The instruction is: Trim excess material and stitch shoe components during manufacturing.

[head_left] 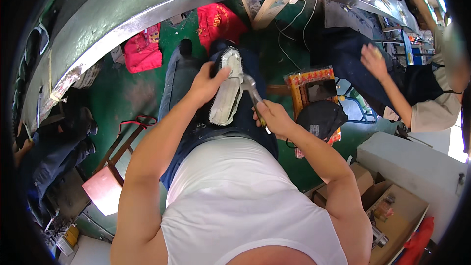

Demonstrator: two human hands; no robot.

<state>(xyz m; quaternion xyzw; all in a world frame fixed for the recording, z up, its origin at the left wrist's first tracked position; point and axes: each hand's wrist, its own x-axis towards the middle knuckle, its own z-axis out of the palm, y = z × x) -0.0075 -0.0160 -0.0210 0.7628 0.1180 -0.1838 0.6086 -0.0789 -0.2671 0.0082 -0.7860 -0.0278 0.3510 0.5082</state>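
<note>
A shoe (227,95) lies bottom up across my lap, its whitish underside showing and a dark upper edge around it. My left hand (207,86) grips its left side, thumb pressed on the underside. In my right hand (275,116) is a pair of metal pincers (251,87) with a dark and yellowish handle. The head of the pincers is at the shoe's right edge; whether it bites on the material I cannot tell.
A metal-edged workbench (147,12) curves across the front. Right of my legs, a black cap (321,119) rests on a red-and-yellow package (296,91). A co-worker's hand (374,62) is at right. A cardboard box (400,211) stands at lower right, a wooden stool (110,179) at left.
</note>
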